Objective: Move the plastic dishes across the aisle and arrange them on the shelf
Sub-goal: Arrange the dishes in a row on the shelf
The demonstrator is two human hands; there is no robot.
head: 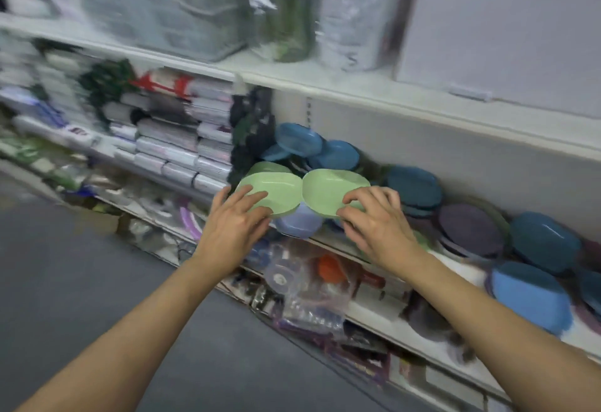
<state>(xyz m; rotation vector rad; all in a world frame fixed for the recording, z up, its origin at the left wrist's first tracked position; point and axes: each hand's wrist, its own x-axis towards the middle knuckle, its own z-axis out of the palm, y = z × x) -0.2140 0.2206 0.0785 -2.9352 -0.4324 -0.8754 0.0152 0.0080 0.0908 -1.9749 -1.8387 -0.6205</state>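
Two light green plastic dishes sit side by side at the front of the middle shelf (455, 263). My left hand (232, 219) lies on the left green dish (276, 188) with fingers spread nearly straight over its rim. My right hand (377, 216) grips the near edge of the right green dish (328, 188), fingers curled over it. A pale lavender-blue dish (300, 221) sits under both green ones. Dark blue dishes (300, 140) are piled behind, and more teal (544, 241), purple (470, 229) and bright blue dishes (530, 296) lie along the shelf to the right.
Stacks of packaged goods (182, 138) fill the shelf to the left. Clear plastic containers (292, 278) and packets crowd the shelf below. Water bottles (351, 14) and a grey box (500, 27) stand on the shelf above. The grey aisle floor (81, 281) lies at lower left.
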